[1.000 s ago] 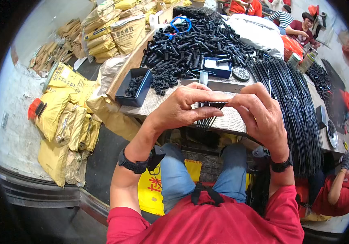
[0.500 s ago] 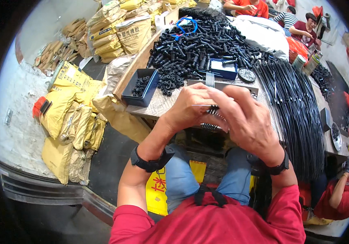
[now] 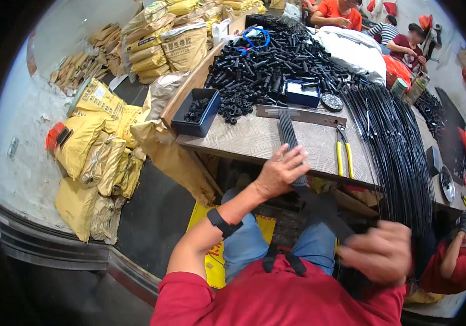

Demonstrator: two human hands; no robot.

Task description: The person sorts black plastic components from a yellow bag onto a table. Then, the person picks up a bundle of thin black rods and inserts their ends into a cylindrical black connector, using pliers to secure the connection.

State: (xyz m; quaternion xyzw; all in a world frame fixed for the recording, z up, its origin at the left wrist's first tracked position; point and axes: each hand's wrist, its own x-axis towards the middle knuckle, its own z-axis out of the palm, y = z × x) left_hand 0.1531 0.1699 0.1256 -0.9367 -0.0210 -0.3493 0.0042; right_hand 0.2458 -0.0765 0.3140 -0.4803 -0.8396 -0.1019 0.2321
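My left hand [image 3: 283,173] lies over a flat row of thin dark strands [image 3: 287,129] at the table's front edge, its fingers stretched out across them. The strands run side by side from a metal bar [image 3: 322,119] toward me, and a dark smeared band continues beyond the edge toward my right hand [image 3: 378,252]. That hand is low at the right, above my thigh and blurred by motion; its fingers look bent, but what they hold cannot be made out. Pliers with yellow handles [image 3: 345,155] lie on the table right of the strands.
Black plastic parts [image 3: 276,57] are heaped at the back, beside a dark bin [image 3: 196,114], a blue box [image 3: 302,93] and a round tin [image 3: 332,102]. Long black cables [image 3: 390,146] hang over the right edge. Yellow sacks [image 3: 89,157] stand left. Other people sit at the right.
My hands, formerly raised together over the table edge, have parted. The left has lowered onto the strands; the right has swung down and right. The pliers and metal bar now show more fully.
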